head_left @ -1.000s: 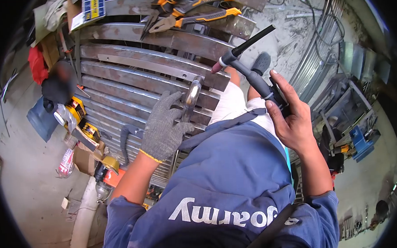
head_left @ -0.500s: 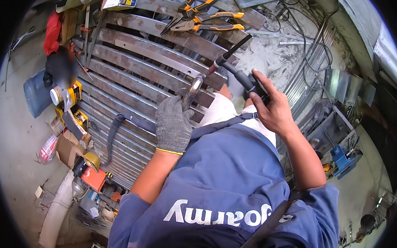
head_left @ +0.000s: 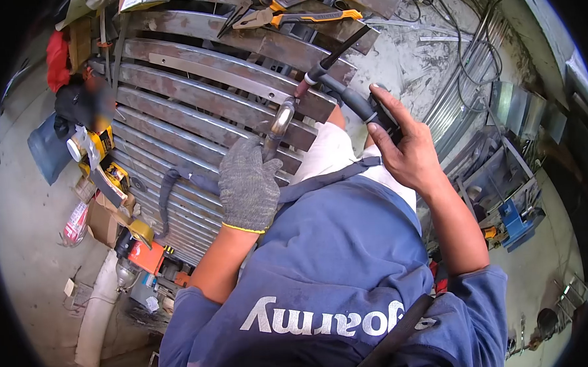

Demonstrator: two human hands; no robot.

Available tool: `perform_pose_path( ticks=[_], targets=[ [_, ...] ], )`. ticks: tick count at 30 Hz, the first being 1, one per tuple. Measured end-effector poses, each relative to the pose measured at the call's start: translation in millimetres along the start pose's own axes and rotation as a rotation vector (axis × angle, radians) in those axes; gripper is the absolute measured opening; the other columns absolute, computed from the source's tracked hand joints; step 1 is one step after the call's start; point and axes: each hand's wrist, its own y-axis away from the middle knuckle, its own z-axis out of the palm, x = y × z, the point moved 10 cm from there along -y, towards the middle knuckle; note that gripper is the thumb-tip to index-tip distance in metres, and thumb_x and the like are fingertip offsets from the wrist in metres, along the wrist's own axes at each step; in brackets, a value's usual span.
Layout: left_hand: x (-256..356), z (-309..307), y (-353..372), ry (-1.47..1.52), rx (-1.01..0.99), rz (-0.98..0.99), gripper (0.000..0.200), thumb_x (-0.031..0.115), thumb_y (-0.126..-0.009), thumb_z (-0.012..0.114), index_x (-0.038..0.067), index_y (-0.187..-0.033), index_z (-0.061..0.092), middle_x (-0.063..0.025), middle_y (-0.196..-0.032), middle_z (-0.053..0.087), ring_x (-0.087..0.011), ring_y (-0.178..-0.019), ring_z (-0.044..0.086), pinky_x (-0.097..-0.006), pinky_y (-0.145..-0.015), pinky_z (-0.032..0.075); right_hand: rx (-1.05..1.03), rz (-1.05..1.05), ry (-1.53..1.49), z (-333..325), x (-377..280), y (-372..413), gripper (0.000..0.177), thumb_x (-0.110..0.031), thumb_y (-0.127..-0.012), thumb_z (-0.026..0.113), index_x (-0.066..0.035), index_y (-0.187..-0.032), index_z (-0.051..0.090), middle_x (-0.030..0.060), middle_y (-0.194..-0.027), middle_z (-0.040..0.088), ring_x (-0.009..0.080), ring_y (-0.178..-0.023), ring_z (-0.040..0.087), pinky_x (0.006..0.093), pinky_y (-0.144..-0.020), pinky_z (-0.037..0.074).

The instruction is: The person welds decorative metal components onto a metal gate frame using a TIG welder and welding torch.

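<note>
The gloved left hand (head_left: 247, 185), open with fingers spread a second ago, now grips the near part of the polished metal tube (head_left: 280, 122). The right hand (head_left: 407, 155) has lowered the welding torch (head_left: 342, 93); its nozzle now sits just beside the tube's far end.

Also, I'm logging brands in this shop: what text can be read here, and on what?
"goarmy": white letters, upside down in view, on the blue shirt; first letter partly covered by a strap.
Too blurred to read: the box label, top left.
Too small to read: print on the pliers handles.

Head camera looks steeply down, close above the steel bench (head_left: 199, 112)
</note>
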Motion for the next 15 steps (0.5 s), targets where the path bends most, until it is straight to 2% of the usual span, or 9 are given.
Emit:
perform_pose_path(
  ticks=[3,9,15],
  targets=[
    [-1.4,3.7,1.3,-0.026,-0.03,0.021,0.042,0.021,-0.094,0.08,-0.004,-0.127,0.073,-0.0251,-0.132,0.071,-0.0469,-0.127,0.064,-0.0568,-0.113,0.049,-0.013,0.014,-0.017,-0.5,-0.2,-0.8,0.061,-0.012,-0.104,0.073,-0.016,-0.161,0.054,0.0266,-0.106,0.079,0.0476,-0.093,0.078,0.0468,-0.086,0.059],
    [-2.5,3.9,1.6,-0.025,-0.034,0.003,0.045,0.021,-0.094,0.079,-0.003,-0.131,0.071,-0.0256,-0.133,0.07,-0.0465,-0.128,0.064,-0.0566,-0.114,0.048,-0.057,0.051,-0.046,2.7,2.1,-1.3,0.062,-0.011,-0.103,0.073,-0.015,-0.162,0.054,0.0256,-0.138,0.074,0.0486,-0.118,0.074,0.0487,-0.099,0.06],
    [-3.0,3.7,0.6,-0.021,-0.039,-0.015,0.047,0.023,-0.095,0.08,-0.003,-0.133,0.07,-0.0262,-0.133,0.07,-0.0465,-0.129,0.064,-0.0567,-0.114,0.048,-0.057,0.049,-0.05,3.5,0.5,-1.2,0.063,-0.009,-0.102,0.074,-0.016,-0.162,0.055,0.0255,-0.136,0.074,0.0492,-0.12,0.073,0.0499,-0.099,0.06]
  ],
)
